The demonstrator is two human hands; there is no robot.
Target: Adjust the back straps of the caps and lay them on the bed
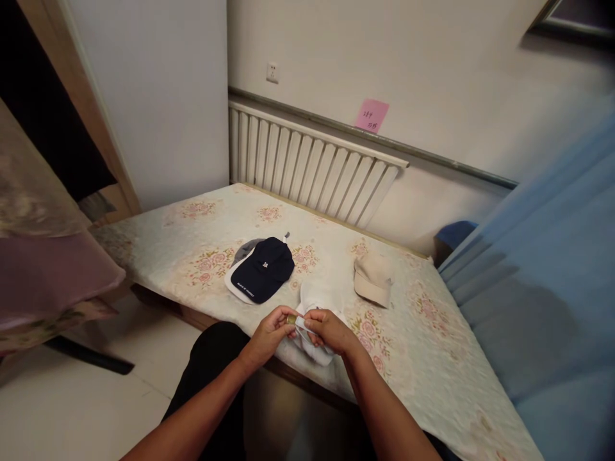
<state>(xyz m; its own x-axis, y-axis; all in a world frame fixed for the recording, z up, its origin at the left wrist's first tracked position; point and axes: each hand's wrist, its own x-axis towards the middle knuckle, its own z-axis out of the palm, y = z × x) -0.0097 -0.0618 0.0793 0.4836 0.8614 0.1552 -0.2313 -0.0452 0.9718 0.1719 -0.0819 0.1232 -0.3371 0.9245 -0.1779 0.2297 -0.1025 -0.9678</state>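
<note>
Floral-covered bed (pixel 331 256) with pale fabric and pink roses is the workspace, pushed up near a wall. At its near edge, right in front of the person's knees, sits a white fabric baseball cap (pixel 319 296), and above it is a small flat strip (pixel 293 319), brownish-gold at one end and pale at the other — looks like the cap's strap, though the hands hide where it joins. Left hand (pixel 273 334) has its fingertips pinched on the gold end, right hand (pixel 330 330) is curled in with thumb and fingers pinched on the pale end, so neither is open. I'd call it partway: the strip is up between both hands, but I can't tell whether it's fastened or loose, and it hasn't been let go yet. Just right of that, a beige fabric cap (pixel 373 276) lies untouched; off to the left there's a navy cap with small white lettering (pixel 269 266), a white edge and something grey poking out underneath — no hand on those either. Beyond: a white ribbed radiator (pixel 307 153) and a light blue curtain (pixel 542 269).
</note>
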